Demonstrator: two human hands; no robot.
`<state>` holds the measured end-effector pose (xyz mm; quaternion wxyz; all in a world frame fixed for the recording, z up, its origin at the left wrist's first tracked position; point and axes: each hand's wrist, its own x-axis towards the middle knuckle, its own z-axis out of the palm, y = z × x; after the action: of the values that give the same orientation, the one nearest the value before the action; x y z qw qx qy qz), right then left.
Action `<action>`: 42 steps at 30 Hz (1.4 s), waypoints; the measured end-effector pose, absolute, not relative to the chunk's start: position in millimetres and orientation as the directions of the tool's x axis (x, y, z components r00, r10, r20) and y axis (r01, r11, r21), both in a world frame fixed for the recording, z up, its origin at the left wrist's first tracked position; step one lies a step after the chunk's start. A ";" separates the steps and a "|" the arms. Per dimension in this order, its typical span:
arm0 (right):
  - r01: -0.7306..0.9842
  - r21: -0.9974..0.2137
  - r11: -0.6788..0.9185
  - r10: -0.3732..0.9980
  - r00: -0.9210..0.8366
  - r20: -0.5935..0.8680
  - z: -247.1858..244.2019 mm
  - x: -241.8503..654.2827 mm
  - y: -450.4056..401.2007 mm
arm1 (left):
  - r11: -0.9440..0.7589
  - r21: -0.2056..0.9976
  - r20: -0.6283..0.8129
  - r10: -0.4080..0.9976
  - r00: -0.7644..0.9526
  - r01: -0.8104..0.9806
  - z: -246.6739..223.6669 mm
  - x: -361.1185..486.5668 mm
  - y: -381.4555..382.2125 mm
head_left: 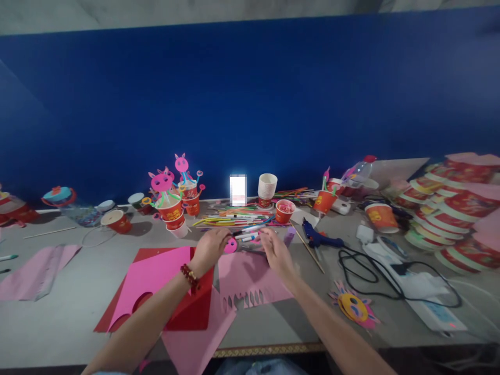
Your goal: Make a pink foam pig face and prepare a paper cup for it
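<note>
Several white markers [248, 237] with dark and blue ends lie crosswise between my hands. My left hand [211, 250], with a beaded bracelet on its wrist, has its fingers curled at the markers' left ends. At their right ends are the bent fingers of my right hand [276, 251]; its fingertips are partly hidden. Just below the markers is a small pink paper face [230, 246]. Under and in front of my hands lies a pale pink paper sheet [250, 276] with a row of petal-shaped cuts. A bright pink sheet [156, 281] rests on red paper [191, 312] beside my left forearm.
Behind my hands lie colourful pipe cleaners [222, 220], a stack of white cups [267, 185] and a red cup [285, 211]. Pink paper figures in cups [171, 213] stand left. Rightward are a blue glue gun [320, 237], a power strip [414, 291] and piled decorated cups [464, 208].
</note>
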<state>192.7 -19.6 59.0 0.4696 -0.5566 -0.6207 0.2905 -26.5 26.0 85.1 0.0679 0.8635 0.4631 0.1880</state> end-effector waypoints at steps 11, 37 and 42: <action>0.975 -0.103 0.197 0.976 -0.185 0.112 58.2 189.9 17.5 | -0.544 0.101 0.287 0.818 0.499 0.833 51.0 -27.5 63.0; 0.043 -0.965 0.258 0.956 -0.155 0.248 104.1 184.6 -67.3 | -0.826 0.279 0.283 0.559 0.780 0.491 85.9 2.3 -42.0; -0.138 -0.940 0.313 0.891 0.386 0.239 113.8 260.1 -90.0 | -0.641 0.447 0.048 0.714 0.698 0.624 65.9 -30.7 -64.0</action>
<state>260.1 -90.0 113.8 0.6969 -0.4554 -0.4130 0.3692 -30.7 -64.0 65.9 0.2029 0.8989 0.3722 0.1107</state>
